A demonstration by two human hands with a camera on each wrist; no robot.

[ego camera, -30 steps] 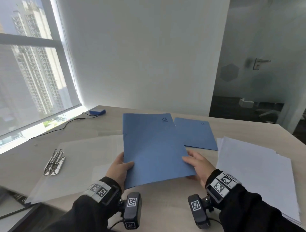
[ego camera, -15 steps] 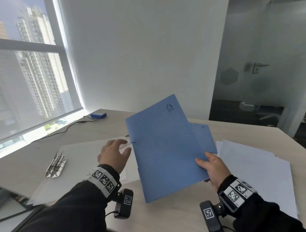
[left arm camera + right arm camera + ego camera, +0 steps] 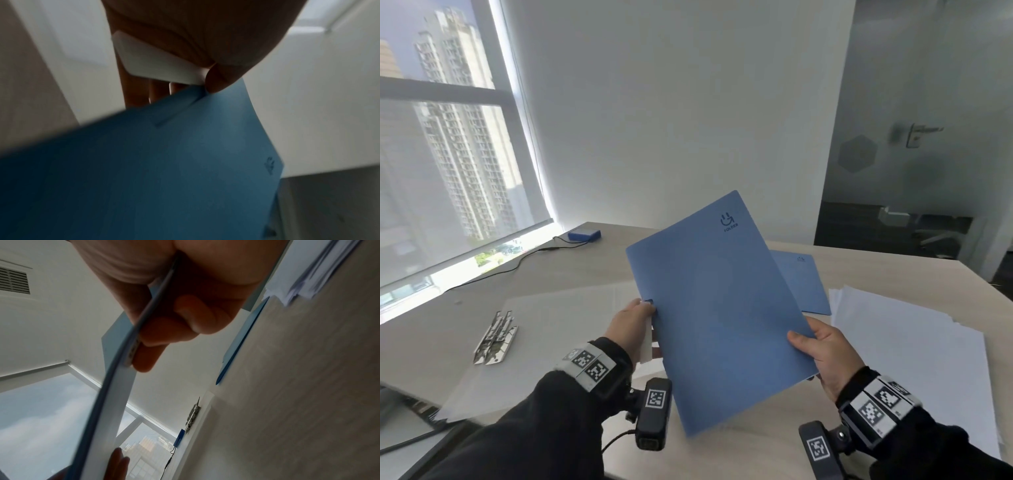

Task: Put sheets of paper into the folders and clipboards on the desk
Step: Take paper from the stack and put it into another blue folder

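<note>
A blue folder (image 3: 719, 308) is held tilted up off the desk, its printed logo at the top right. My right hand (image 3: 822, 346) pinches its lower right edge, thumb on the front and fingers behind, which also shows in the right wrist view (image 3: 164, 318). My left hand (image 3: 631, 317) pinches the folder's left edge at a small notch; a white sheet edge (image 3: 156, 65) shows behind the blue cover (image 3: 164, 170) under my thumb. A second blue folder (image 3: 804, 284) lies flat behind. A stack of white paper (image 3: 914, 359) sits at the right.
Clear plastic sheets (image 3: 544, 329) cover the desk's left half, with metal clips (image 3: 494, 337) lying on them. A small blue box (image 3: 584, 235) with a black cable sits by the window. The desk (image 3: 739, 448) front edge is near my wrists.
The folder was lifted off the desk and tilted upright. My left hand let go, hovered over the plastic sheets, then came back and pinched the folder's left edge.
</note>
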